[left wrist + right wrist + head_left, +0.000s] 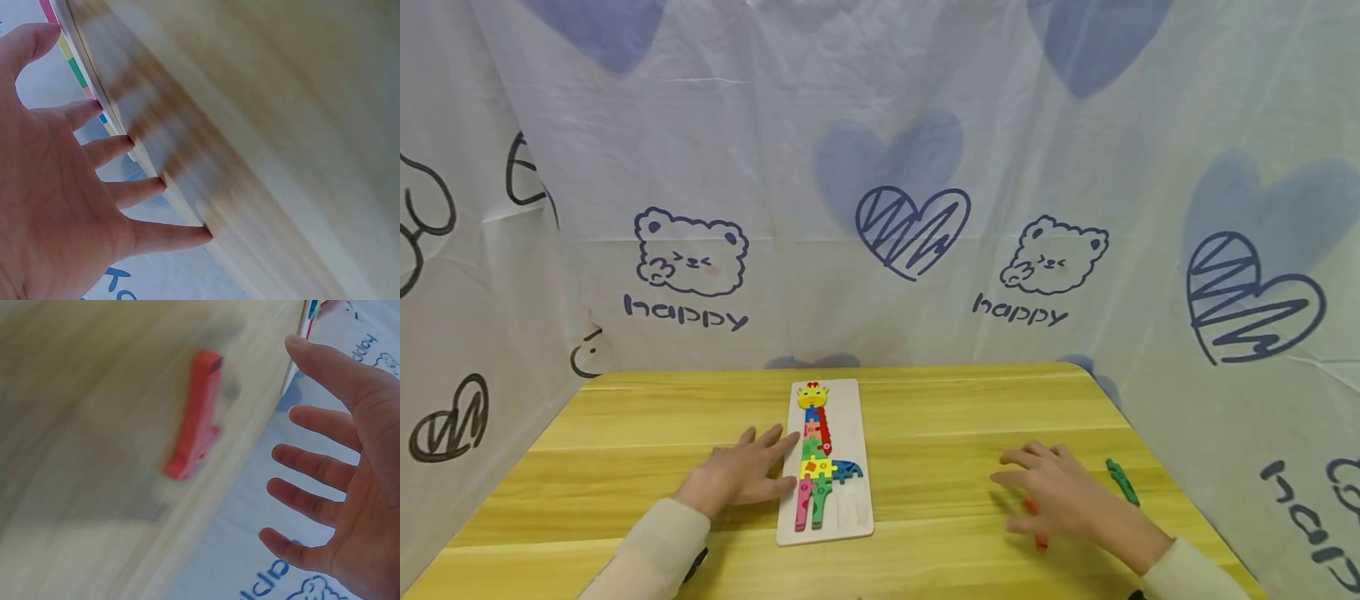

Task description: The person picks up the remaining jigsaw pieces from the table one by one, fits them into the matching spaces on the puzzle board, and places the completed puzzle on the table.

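A pale giraffe puzzle board (848,417) lies on the table, with colourful pieces fitted from the yellow head (812,396) down to a pink leg (803,504) and a green leg (820,502). Bare recesses show at its lower right. My left hand (741,475) spreads its fingers along the board's left side, thumb and index fingertips right at the edge. To the right, my right hand (1060,497) hovers with fingers apart over an orange-red puzzle piece (197,419), which lies on the tabletop below the palm and is partly hidden in the head view.
A green puzzle piece (1122,482) lies right of my right hand, near the right edge of the wood-grain table (940,433). White cloth (805,275) printed with hearts and bears hangs behind the table and along both sides.
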{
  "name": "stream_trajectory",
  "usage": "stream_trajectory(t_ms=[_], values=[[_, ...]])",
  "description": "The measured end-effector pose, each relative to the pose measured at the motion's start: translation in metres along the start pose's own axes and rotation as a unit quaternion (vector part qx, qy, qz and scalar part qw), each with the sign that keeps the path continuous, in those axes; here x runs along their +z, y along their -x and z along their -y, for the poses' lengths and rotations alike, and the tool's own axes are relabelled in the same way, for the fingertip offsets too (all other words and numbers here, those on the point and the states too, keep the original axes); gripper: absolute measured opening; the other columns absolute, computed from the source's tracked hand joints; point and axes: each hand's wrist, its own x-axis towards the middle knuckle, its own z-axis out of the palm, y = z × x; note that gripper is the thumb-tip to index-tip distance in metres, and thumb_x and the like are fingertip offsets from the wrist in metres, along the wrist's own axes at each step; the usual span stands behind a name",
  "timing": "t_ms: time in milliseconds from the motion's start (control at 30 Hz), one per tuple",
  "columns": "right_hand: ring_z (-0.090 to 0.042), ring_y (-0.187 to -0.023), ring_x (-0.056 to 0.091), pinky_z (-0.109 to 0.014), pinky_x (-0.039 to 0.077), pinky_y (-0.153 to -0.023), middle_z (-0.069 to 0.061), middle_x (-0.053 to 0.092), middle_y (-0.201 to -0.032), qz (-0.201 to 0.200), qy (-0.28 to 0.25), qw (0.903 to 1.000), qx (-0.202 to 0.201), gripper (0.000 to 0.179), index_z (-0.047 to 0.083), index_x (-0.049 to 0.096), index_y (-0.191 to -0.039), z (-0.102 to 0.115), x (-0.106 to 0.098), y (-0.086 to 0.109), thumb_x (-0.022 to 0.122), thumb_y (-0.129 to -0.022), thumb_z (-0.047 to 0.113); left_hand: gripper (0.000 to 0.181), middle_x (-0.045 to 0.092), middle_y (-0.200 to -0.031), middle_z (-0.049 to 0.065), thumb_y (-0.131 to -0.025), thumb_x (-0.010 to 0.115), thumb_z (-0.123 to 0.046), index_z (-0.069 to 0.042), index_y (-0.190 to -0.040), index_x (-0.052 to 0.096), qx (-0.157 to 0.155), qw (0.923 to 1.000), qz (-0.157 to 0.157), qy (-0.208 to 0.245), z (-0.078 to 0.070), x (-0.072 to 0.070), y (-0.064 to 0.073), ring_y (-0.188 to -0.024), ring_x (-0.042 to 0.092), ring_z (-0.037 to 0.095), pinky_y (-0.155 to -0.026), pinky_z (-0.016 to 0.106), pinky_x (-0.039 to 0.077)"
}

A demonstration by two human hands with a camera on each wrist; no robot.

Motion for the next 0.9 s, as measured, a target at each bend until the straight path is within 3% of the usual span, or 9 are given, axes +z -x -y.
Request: stream_trajectory(t_ms=[267,400,667,900], values=[[-0.026,-0.107,0.06,-0.045,0.048,-0.074,-0.002,0.071,-0.121,0.007,0.002,0.9999,0.013,0.067,0.022,0.074,-0.127,-0.015,0.01,0.018,0.076,-0.079,0.068,0.081,0.03,-0.17,0.016,-0.094,0.056,-0.062,-0.023,-0.162,0.034,-0.003,1.0,0.0,0.0,-0.001,0.0,0.0,-0.15,0.025,0.061,-0.104,0.091,0.025],[-0.021,-0.101,0.058,-0.044,0.047,-0.073,0.001,0.072,-0.118,0.021,-0.013,0.9996,0.014,0.065,0.024,0.075,-0.124,-0.018,0.011,0.023,0.077,-0.077,0.069,0.081,0.03,-0.17,0.016,-0.094,0.055,-0.061,-0.023,-0.162,0.034,-0.003,1.0,-0.001,-0.001,-0.002,-0.001,0.0,-0.15,0.025,0.062,-0.104,0.091,0.025],[-0.013,-0.091,0.055,-0.029,0.036,-0.065,0.006,0.072,-0.111,0.045,-0.024,0.9986,0.018,0.066,0.023,0.076,-0.12,-0.024,0.014,0.028,0.078,-0.075,0.071,0.081,0.031,-0.169,0.017,-0.094,0.056,-0.061,-0.022,-0.162,0.034,0.002,1.0,0.002,-0.003,0.001,0.001,-0.002,-0.149,0.026,0.061,-0.102,0.09,0.028],[-0.012,-0.089,0.056,-0.026,0.035,-0.061,0.006,0.07,-0.11,0.052,-0.026,0.9982,0.016,0.065,0.02,0.076,-0.121,-0.025,0.014,0.028,0.079,-0.077,0.068,0.081,0.032,-0.169,0.017,-0.094,0.057,-0.06,-0.022,-0.162,0.035,0.001,1.0,-0.001,-0.002,0.0,0.001,-0.001,-0.149,0.027,0.061,-0.102,0.09,0.029]])
